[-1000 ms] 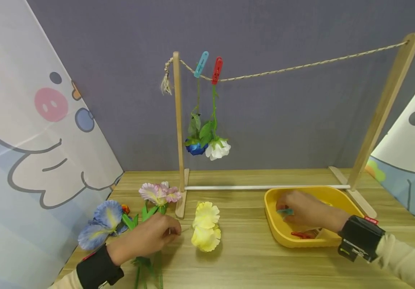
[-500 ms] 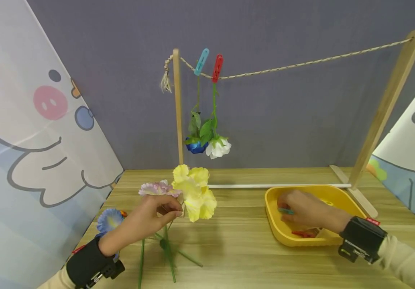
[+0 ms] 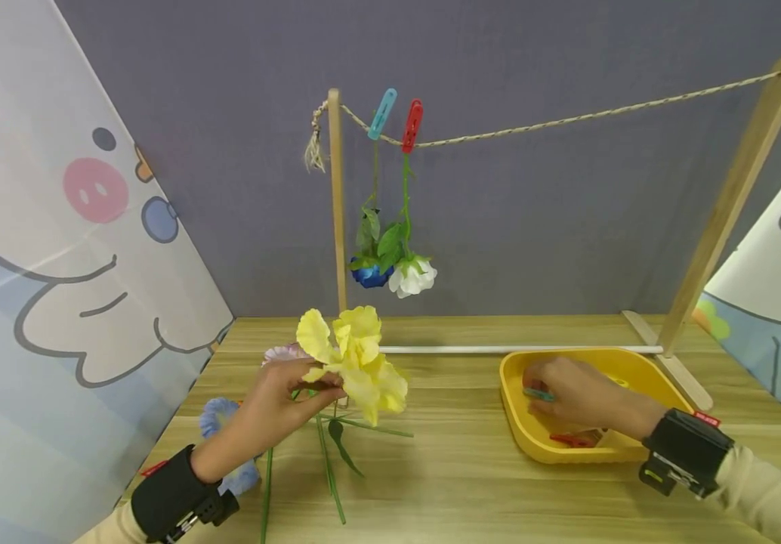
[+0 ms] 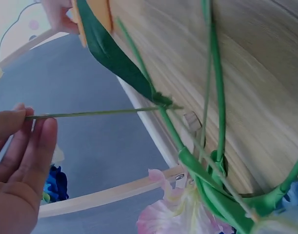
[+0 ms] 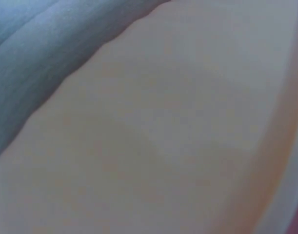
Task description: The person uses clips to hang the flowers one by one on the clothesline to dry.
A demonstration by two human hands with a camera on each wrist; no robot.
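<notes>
Now L hand [image 3: 275, 404] pinches yellow flower [image 3: 356, 363] stem; R hand [image 3: 577, 397] grips teal clip [image 3: 538, 394].

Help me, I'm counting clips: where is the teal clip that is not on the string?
In the head view the teal clip is at the right, pinched by the right hand inside the yellow tray.

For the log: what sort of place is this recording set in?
Most likely a staged tabletop set, not a lived-in room. A wooden table stands before a plain grey backdrop flanked by cartoon panels, and carries a small wooden frame with a rope holding pegged fake flowers.
</notes>
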